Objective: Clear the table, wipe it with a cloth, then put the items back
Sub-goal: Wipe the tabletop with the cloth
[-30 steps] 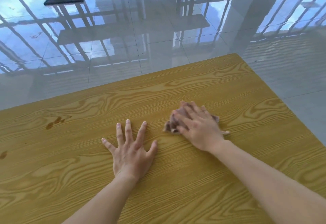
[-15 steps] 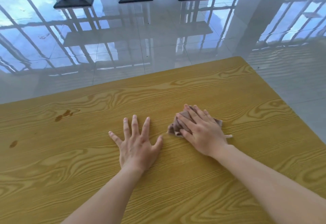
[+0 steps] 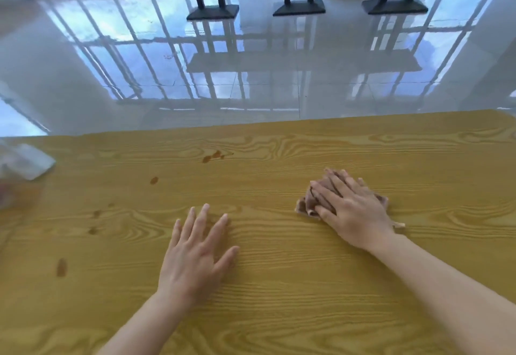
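Note:
A crumpled brownish cloth (image 3: 307, 204) lies on the yellow wood-grain table (image 3: 279, 285), right of centre. My right hand (image 3: 351, 209) presses flat on top of the cloth and covers most of it. To the left of it, my left hand (image 3: 195, 254) rests palm down on the bare table with its fingers spread and nothing in it. Several brown stains (image 3: 213, 156) mark the wood in front of and to the left of my left hand.
A blurred clear plastic item (image 3: 25, 160) lies at the table's left edge. Beyond the far table edge is a glossy tiled floor (image 3: 251, 75). Black metal stand bases (image 3: 212, 11) rest on the floor at the back.
The view has swung left and up, bringing the left part of the table, more stains and the plastic item into sight. Both hands stay flat, the right one still on the cloth.

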